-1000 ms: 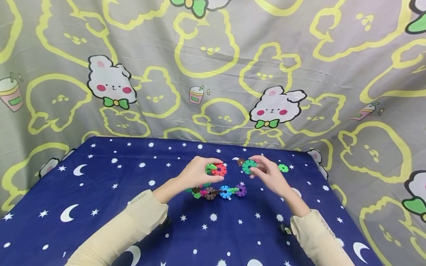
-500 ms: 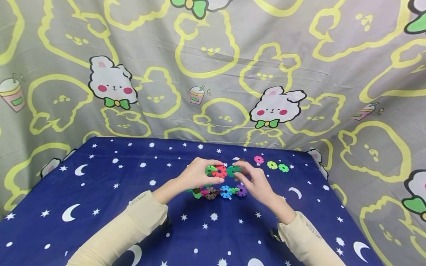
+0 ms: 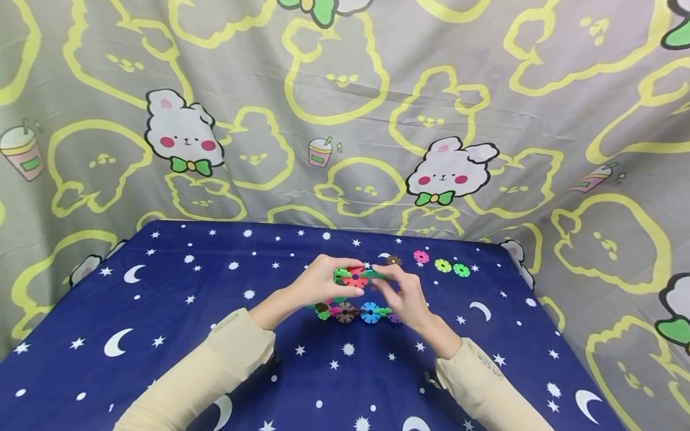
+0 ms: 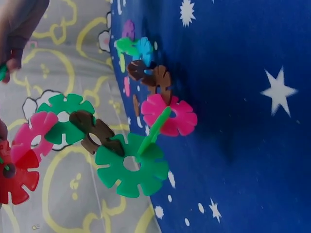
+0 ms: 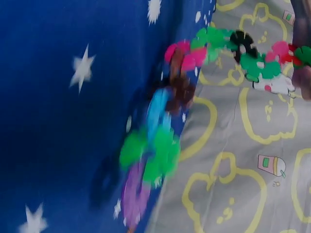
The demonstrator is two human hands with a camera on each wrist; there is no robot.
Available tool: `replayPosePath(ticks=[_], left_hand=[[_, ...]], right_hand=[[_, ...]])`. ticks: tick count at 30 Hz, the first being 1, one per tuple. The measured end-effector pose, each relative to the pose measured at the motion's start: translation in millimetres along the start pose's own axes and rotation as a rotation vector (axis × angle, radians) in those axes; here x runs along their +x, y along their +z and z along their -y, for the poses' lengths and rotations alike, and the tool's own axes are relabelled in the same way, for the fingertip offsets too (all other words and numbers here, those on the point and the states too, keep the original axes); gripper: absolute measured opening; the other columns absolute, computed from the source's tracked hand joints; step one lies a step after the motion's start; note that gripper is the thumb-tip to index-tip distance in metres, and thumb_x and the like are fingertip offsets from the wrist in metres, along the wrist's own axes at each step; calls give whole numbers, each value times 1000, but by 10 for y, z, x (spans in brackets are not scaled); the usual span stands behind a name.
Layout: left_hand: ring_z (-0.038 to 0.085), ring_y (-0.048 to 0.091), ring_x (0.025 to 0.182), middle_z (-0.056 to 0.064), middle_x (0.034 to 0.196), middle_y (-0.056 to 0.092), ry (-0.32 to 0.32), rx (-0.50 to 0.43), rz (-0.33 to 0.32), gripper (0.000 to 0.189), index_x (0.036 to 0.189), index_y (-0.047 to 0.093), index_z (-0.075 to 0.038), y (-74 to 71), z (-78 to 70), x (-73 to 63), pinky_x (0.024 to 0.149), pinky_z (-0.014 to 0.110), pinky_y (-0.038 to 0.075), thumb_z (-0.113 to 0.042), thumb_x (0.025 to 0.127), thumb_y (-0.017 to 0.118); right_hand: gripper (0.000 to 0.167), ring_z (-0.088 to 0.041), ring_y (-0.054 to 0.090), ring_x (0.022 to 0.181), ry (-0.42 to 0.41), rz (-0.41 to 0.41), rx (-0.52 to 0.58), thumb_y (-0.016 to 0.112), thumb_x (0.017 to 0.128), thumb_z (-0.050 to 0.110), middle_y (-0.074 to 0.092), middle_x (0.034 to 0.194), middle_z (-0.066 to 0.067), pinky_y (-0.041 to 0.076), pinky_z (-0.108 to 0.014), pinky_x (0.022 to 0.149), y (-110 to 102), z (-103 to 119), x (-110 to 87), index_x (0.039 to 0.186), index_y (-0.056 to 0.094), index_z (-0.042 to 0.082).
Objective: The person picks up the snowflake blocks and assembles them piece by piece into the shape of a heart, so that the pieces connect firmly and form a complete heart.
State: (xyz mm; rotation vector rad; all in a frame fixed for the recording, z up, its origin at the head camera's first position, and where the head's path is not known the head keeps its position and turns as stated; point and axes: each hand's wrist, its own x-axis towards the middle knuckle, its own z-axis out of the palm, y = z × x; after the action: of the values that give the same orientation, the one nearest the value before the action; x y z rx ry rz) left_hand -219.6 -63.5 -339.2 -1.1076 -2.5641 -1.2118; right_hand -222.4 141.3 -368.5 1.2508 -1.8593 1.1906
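Observation:
My left hand (image 3: 322,284) pinches a red notched plastic disc (image 3: 350,282), the upper end of a chain of interlocking snowflake discs. From the right, my right hand (image 3: 408,298) pinches a green disc (image 3: 375,273), turned edge-on right at the red one's side. Below the hands the chain curves down and rightward, through a pink disc (image 4: 180,121), brown discs, a blue disc (image 3: 370,313) and green ones to a purple disc (image 5: 136,199). Fingers hide part of the green disc. In the left wrist view, a large green disc (image 4: 114,167) and a brown one (image 4: 90,128) hang within the chain.
Loose discs lie in a row at the back right of the table: brown (image 3: 394,260), pink (image 3: 421,257), yellow-green (image 3: 443,266) and green (image 3: 460,270). A dark blue starry cloth (image 3: 215,353) covers the table, and a grey patterned curtain (image 3: 259,72) hangs behind it.
My right hand has moved left with the green disc, bringing it to the red disc and turning it from face-on to edge-on. The left hand has stayed nearly still.

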Motion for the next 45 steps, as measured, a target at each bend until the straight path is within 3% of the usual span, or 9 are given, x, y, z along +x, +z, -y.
replayPosePath(ticks=[5, 9, 15, 19, 26, 32, 38, 42, 45], left_hand=[[1, 38, 41, -2, 57, 58, 6, -6, -4, 47, 116, 61, 1, 29, 0, 37, 48, 18, 37, -23, 78, 73], [1, 46, 49, 1, 75, 67, -5, -20, -14, 45, 116, 61, -2, 33, 4, 52, 53, 19, 42, -25, 78, 72], [5, 56, 67, 3, 91, 67, -49, -29, 1, 43, 116, 61, -8, 7, 28, 48, 64, 21, 47, -27, 78, 71], [8, 58, 74, 4, 96, 66, -47, -32, 13, 44, 116, 61, -8, -5, 35, 56, 69, 23, 48, -28, 78, 71], [18, 57, 105, 8, 112, 63, 30, 16, -31, 55, 128, 52, -7, -42, 9, 82, 90, 36, 45, -21, 78, 71], [13, 59, 85, 6, 100, 65, 112, 28, -78, 30, 110, 63, -5, -58, -37, 131, 75, 29, 49, -11, 80, 68], [4, 54, 61, -1, 74, 63, 115, 38, -98, 10, 95, 67, -7, -46, -43, 157, 57, 19, 45, -8, 87, 61], [6, 54, 60, 2, 77, 65, 96, 94, -135, 11, 95, 68, -5, -68, -47, 138, 58, 19, 46, -6, 86, 61], [6, 55, 61, 4, 82, 67, 82, 116, -145, 13, 96, 68, -5, -118, -54, 115, 59, 20, 46, -5, 86, 61]], right_hand=[[29, -23, 64, 60, 1, 4, 1, 62, 73, -19, 65, 75, -22, 50, -20, 54, -26, -8, -2, 100, 56, -11], [33, -23, 64, 63, 37, 34, -3, 61, 73, -20, 65, 79, -18, 51, -23, 57, -62, -9, 0, 104, 55, -9], [37, -21, 63, 64, 123, 80, 0, 61, 75, -17, 65, 78, -14, 49, -26, 55, -103, -21, -47, 110, 54, -6], [34, -19, 63, 64, 170, 45, 40, 59, 77, -18, 66, 76, -14, 50, -27, 55, -86, -24, -81, 108, 56, -4], [29, -21, 62, 59, 212, -52, 26, 59, 74, -21, 64, 70, -17, 51, -22, 59, -19, 37, -36, 99, 58, -6], [23, -27, 60, 56, 232, -77, 22, 58, 74, -22, 61, 67, -20, 51, -25, 57, 5, 230, 108, 94, 55, -11], [18, -27, 61, 57, 268, -18, 43, 57, 77, -19, 63, 70, -20, 52, -31, 58, 6, 271, 163, 92, 57, -10], [12, -28, 61, 60, 360, -19, 26, 55, 83, -14, 64, 71, -19, 52, -29, 56, -94, 205, 178, 93, 60, -9], [13, -23, 62, 60, 477, -55, -18, 53, 87, -7, 65, 74, -20, 52, -28, 58, -222, 40, 148, 98, 61, -8]])
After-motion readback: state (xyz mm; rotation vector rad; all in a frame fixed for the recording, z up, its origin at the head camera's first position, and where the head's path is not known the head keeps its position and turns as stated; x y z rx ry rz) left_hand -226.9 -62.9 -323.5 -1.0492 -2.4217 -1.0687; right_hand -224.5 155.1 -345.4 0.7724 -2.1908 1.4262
